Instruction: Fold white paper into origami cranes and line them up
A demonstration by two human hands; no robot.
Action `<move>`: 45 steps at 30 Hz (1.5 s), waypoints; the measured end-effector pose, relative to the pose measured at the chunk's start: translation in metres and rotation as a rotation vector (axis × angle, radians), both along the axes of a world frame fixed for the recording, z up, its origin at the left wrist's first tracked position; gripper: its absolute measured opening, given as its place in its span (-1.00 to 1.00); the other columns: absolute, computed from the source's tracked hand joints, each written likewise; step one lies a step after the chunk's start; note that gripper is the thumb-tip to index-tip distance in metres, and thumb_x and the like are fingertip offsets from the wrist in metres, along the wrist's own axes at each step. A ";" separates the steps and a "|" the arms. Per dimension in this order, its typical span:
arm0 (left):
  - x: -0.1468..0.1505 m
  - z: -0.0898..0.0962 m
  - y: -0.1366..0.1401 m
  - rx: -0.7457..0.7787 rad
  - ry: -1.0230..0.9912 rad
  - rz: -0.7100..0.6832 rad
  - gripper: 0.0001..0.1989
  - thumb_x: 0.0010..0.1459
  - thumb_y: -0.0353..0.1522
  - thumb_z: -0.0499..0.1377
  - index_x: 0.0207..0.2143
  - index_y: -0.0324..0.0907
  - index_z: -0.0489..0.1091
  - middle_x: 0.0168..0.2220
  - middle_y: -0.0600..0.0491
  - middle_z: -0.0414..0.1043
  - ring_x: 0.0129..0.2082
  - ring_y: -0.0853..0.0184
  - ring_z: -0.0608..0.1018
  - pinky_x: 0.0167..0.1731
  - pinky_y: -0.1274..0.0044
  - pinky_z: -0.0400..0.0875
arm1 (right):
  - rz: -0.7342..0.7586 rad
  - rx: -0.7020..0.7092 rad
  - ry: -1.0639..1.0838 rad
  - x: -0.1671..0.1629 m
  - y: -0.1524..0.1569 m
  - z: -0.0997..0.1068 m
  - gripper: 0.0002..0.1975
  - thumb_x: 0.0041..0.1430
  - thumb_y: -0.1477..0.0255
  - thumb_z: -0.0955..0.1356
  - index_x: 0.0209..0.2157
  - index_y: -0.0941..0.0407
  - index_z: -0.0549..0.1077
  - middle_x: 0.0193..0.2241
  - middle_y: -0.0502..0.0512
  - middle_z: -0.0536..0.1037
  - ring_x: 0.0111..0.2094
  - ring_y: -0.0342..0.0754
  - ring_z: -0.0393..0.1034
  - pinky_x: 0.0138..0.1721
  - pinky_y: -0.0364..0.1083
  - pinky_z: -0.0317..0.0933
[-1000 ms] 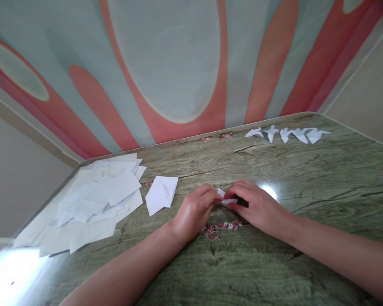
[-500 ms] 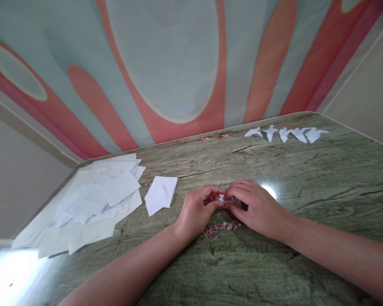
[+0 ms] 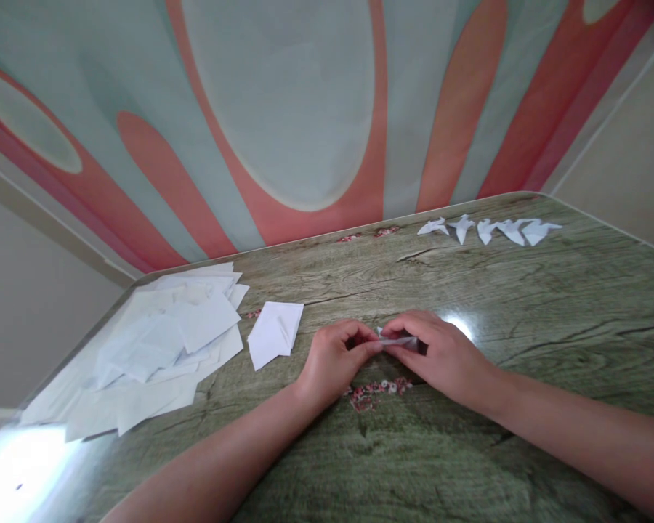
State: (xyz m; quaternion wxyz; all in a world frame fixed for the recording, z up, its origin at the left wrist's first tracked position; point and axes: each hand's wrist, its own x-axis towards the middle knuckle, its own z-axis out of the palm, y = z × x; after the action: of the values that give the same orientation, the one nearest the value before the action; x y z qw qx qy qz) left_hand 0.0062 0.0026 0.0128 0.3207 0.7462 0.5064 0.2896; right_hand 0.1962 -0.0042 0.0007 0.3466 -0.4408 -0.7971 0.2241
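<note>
A small folded piece of white paper (image 3: 397, 341) is held between both hands, just above the wooden-patterned table (image 3: 414, 450). My left hand (image 3: 338, 356) pinches its left end between thumb and fingertips. Around the right part of the paper, my right hand (image 3: 441, 356) closes with its thumb below and fingers above. The fingers cover much of the paper, so its full shape is hidden. Left of my left hand lies a little stack of white paper pieces (image 3: 272, 334).
A large loose heap of white paper sheets (image 3: 163, 341) covers the table's left side. Several folded white paper birds (image 3: 485, 229) stand in a row at the back right. Behind the table rises a wall covering (image 3: 283, 109) in pale blue-green and coral.
The folded paper has turned a little between the fingers and now shows a longer thin edge. The fingertips have shifted slightly; the birds and paper heap stay put.
</note>
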 end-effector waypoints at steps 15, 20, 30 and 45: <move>0.003 0.005 -0.003 -0.191 -0.215 0.050 -0.87 0.11 -0.33 0.19 -0.36 -0.23 0.46 -0.41 0.07 0.47 -0.41 0.39 0.47 -0.36 0.58 0.35 | 0.042 -0.347 0.119 0.001 -0.002 0.014 -0.81 0.17 0.29 0.31 -0.44 0.08 0.45 -0.51 -0.05 0.48 -0.44 -0.12 0.35 -0.40 -0.14 0.18; 0.001 0.005 -0.001 -0.122 -0.215 0.024 -0.90 0.14 -0.39 0.14 -0.36 -0.22 0.44 -0.36 0.06 0.47 -0.32 0.37 0.47 -0.30 0.57 0.34 | 0.108 -0.395 0.179 0.003 -0.002 0.016 -0.76 0.22 0.24 0.27 -0.38 0.08 0.46 -0.48 -0.03 0.49 -0.43 -0.13 0.36 -0.39 -0.15 0.22; 0.004 0.001 -0.003 -0.444 -0.545 0.028 -0.72 0.11 -0.29 0.21 -0.18 -0.18 0.23 -0.45 0.14 0.41 -0.54 0.46 0.50 -0.50 0.62 0.34 | -0.004 0.233 0.019 0.007 0.004 0.005 -0.92 0.19 0.44 0.33 -0.40 0.07 0.45 -0.36 0.06 0.54 -0.22 0.00 0.37 -0.12 0.03 0.19; 0.001 0.007 -0.003 -0.767 -0.756 0.056 -0.75 0.16 -0.25 0.17 -0.34 -0.25 0.23 -0.33 -0.08 0.55 -0.44 0.34 0.62 -0.48 0.60 0.43 | -0.147 -0.137 0.142 0.009 0.007 0.008 -0.88 0.16 0.32 0.34 -0.35 0.07 0.45 -0.35 0.06 0.51 -0.32 -0.03 0.39 -0.28 -0.04 0.28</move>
State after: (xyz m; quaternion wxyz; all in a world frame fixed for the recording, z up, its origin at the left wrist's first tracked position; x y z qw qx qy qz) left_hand 0.0068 -0.0008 0.0202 0.7223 0.4055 0.4447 0.3408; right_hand 0.2049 0.0029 0.0089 0.3870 -0.5037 -0.7188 0.2826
